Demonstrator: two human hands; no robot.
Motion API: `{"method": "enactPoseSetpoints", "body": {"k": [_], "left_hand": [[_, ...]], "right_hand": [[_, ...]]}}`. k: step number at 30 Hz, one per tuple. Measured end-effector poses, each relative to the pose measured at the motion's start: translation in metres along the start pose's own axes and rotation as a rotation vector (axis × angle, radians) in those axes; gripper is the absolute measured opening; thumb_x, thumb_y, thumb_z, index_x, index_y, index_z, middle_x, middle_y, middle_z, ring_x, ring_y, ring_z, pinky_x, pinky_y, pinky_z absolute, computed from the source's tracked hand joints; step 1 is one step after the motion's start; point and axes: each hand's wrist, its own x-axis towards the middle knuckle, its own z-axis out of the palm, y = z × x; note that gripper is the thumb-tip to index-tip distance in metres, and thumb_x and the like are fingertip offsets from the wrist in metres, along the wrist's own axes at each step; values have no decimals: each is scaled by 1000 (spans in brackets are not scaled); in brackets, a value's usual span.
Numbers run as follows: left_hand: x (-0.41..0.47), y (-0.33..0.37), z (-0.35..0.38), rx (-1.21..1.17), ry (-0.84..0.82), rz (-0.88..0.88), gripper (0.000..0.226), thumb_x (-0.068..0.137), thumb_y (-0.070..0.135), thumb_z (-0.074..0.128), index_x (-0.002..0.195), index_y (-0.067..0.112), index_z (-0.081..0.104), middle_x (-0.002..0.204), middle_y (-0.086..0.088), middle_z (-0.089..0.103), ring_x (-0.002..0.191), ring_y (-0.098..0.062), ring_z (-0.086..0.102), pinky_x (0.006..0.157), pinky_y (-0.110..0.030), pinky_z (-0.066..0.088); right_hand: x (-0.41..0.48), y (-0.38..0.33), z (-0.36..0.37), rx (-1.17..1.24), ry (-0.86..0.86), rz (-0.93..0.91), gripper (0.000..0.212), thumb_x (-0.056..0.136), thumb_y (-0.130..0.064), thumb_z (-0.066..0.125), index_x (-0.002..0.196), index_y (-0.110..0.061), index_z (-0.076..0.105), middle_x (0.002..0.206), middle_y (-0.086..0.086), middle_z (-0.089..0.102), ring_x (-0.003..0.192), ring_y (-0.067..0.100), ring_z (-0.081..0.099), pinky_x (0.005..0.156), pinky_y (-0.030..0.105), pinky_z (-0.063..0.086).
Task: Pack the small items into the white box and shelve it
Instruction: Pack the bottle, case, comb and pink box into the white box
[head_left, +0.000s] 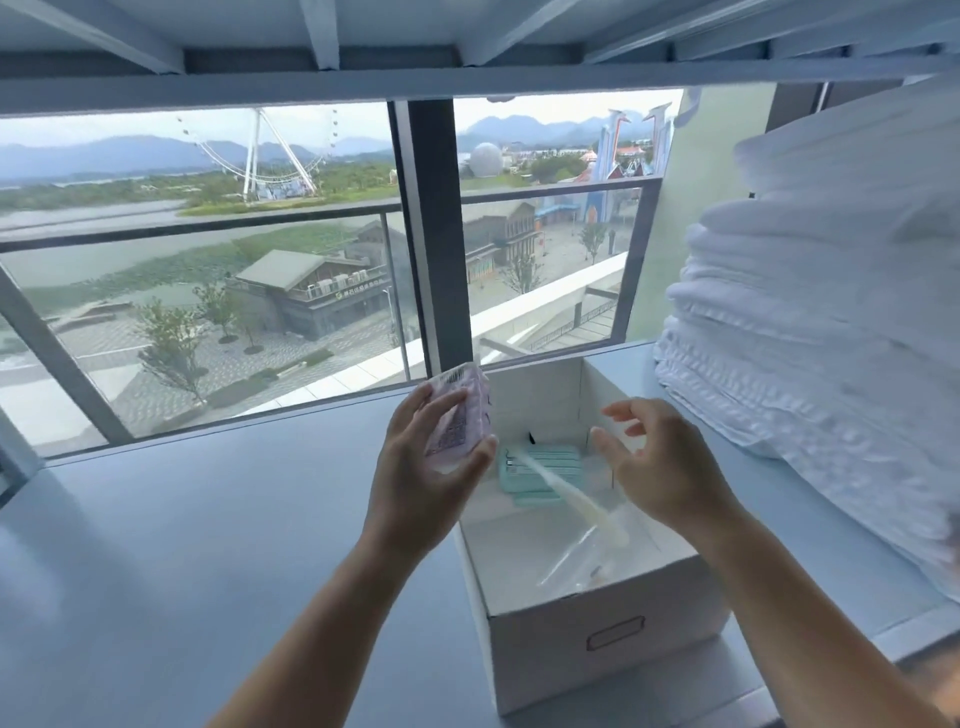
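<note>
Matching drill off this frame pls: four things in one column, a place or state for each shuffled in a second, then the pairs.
Things
1. pink packet
2. teal packets
3. white towels
4. right hand

Places or states
A. stacked to the right of the white box
B. open above the box, holding nothing
C. gripped in the left hand
D. lying inside the box, at its far end

Pairs: 1-C, 2-D, 3-A, 4-B

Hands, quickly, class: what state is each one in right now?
Left hand: holding a pink packet.
Right hand: open, holding nothing.
</note>
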Motion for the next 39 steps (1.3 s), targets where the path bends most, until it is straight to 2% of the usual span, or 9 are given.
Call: {"method": "enactPoseSetpoints", "body": {"k": [3, 7, 11, 15, 21, 27, 31, 35, 39], "left_hand": [[2, 7, 10, 57, -29, 11, 49, 76, 36, 70, 123, 32, 57, 145, 7, 37, 127, 9, 29, 93, 3, 20], [3, 18, 23, 98, -73, 23, 51, 76, 46, 68, 124, 34, 56, 146, 8, 36, 131, 4, 28, 101, -20, 28], [1, 30, 38, 118, -127, -7, 50, 75, 47, 68, 123, 37, 55, 145, 10, 38, 124, 4, 34, 99, -20, 28], [-3, 32, 48, 199, -182, -19, 51, 76, 50, 66, 124, 39, 53, 146, 11, 35, 117, 5, 37, 97, -21, 35], [-6, 34, 51, 329, -245, -39, 55, 77, 58, 58, 128, 41, 47, 147, 14, 30, 129, -2, 36, 92, -23, 35], [-5, 34, 53, 445, -310, -64, 72, 69, 72, 48, 135, 45, 36, 152, 12, 24, 140, -8, 19, 109, -33, 24], [-5, 33, 53, 466, -180, -61, 59, 79, 62, 51, 131, 36, 47, 147, 7, 36, 135, -9, 29, 104, -22, 20], [-5, 34, 47, 386, -6, -130, 40, 85, 37, 59, 124, 28, 56, 143, 1, 44, 131, -11, 39, 103, -21, 25], [-14, 38, 41, 390, 40, -209, 40, 86, 26, 60, 126, 26, 53, 144, 1, 40, 132, -12, 36, 100, -20, 24]], "right_hand": [[9, 17, -15, 7, 11, -45, 30, 81, -26, 65, 109, -14, 61, 109, 4, 62, 94, 16, 57, 81, 29, 47], [15, 41, -28, -39, -104, 13, 42, 80, -32, 66, 119, -18, 57, 121, 2, 60, 109, 18, 56, 84, 21, 35], [12, 54, -32, 11, -249, 65, 49, 83, -28, 63, 129, -18, 50, 130, 0, 57, 111, 18, 57, 87, 22, 38], [11, 60, -33, 90, -248, 54, 44, 86, -16, 59, 129, -19, 51, 127, -2, 60, 99, 14, 59, 84, 19, 36], [12, 69, -26, 117, -231, 60, 46, 86, -19, 58, 131, -19, 49, 128, -1, 60, 108, 18, 60, 85, 21, 38], [12, 72, -24, 147, -253, 76, 48, 85, -24, 57, 132, -22, 48, 128, -5, 60, 109, 16, 59, 91, 27, 43], [12, 70, -26, 157, -244, 69, 48, 84, -23, 59, 131, -20, 49, 126, -4, 62, 107, 18, 60, 92, 27, 43], [12, 68, -29, 162, -276, 57, 50, 84, -24, 59, 132, -19, 48, 128, -3, 60, 113, 19, 58, 98, 30, 43], [15, 65, -35, 111, -341, 27, 55, 86, -25, 58, 137, -14, 40, 134, 4, 54, 120, 22, 52, 97, 26, 37]]}}
